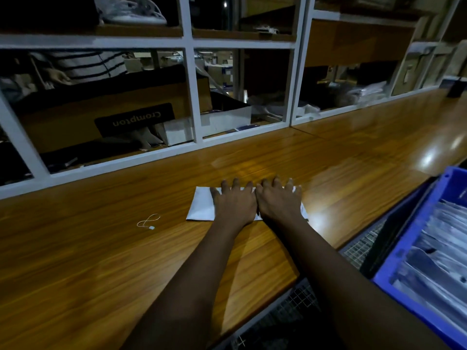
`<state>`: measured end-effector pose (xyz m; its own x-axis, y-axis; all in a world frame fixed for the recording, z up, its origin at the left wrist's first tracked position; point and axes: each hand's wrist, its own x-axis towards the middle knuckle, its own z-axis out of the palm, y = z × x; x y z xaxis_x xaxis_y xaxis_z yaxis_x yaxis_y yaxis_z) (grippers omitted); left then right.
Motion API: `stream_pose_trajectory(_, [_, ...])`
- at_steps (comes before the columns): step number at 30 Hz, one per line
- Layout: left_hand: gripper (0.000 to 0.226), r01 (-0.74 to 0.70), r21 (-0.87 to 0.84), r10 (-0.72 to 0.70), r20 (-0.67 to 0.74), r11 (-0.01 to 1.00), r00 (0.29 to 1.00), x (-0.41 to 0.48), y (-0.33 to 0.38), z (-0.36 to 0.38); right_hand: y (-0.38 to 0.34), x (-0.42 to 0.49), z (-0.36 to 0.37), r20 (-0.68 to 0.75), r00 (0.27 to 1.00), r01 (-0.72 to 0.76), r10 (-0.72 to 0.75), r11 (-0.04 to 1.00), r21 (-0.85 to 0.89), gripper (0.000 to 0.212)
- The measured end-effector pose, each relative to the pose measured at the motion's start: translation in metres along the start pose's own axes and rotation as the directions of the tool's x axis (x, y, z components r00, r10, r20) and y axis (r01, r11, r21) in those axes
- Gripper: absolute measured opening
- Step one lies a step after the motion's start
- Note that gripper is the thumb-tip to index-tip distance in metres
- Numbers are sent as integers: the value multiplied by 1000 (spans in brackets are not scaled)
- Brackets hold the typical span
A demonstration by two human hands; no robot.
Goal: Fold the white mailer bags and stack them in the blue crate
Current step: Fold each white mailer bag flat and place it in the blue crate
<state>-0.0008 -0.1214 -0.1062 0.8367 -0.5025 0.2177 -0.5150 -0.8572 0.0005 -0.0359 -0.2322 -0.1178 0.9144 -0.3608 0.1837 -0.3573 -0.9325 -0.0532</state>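
You have open wooden counter to the left and far along to the right, broken only by a looped string tag left of the white mailer bag; white-framed shelving walls off the far edge, and the blue crate stands off the near-right edge.

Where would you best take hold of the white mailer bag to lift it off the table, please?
Probably its exposed left end: the mailer bag lies flat and thin on the table, with the left hand and right hand pressing on the rest. Come from the left, slide fingers under that free edge and pinch, thumb on top.
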Motion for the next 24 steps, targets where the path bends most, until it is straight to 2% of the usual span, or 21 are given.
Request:
stream_pose_trajectory(8, [58,19,-9,-18,74,1000,997,6,-1,-1,2,10,2,-11,999,-45,45,999,-11,62])
stream_pose_trajectory(11, [54,43,-32,-41,63,999,997,9,-7,0,3,13,6,-1,998,-57,57,998,-32,75])
stream_pose_trajectory(13, [53,60,-36,-57,76,998,995,11,-15,0,3,14,5,22,998,-58,59,998,-29,65])
stream_pose_trajectory(18, [53,68,-57,-61,116,996,991,8,-35,-1,1,2,-5,-46,998,-50,47,997,-56,48])
stream_pose_trajectory(20, [52,77,-81,-66,124,994,990,6,-37,-2,-2,-1,-12,-119,993,17,-20,1000,-22,37])
stream_pose_trajectory(22, [53,82,-80,-73,114,993,991,3,-36,-3,-10,-3,-12,-187,962,202,-197,979,10,34])
stream_pose_trajectory(24, [57,78,-47,-72,112,996,991,1,-34,-3,-21,-4,-8,-179,910,394,-375,916,82,38])
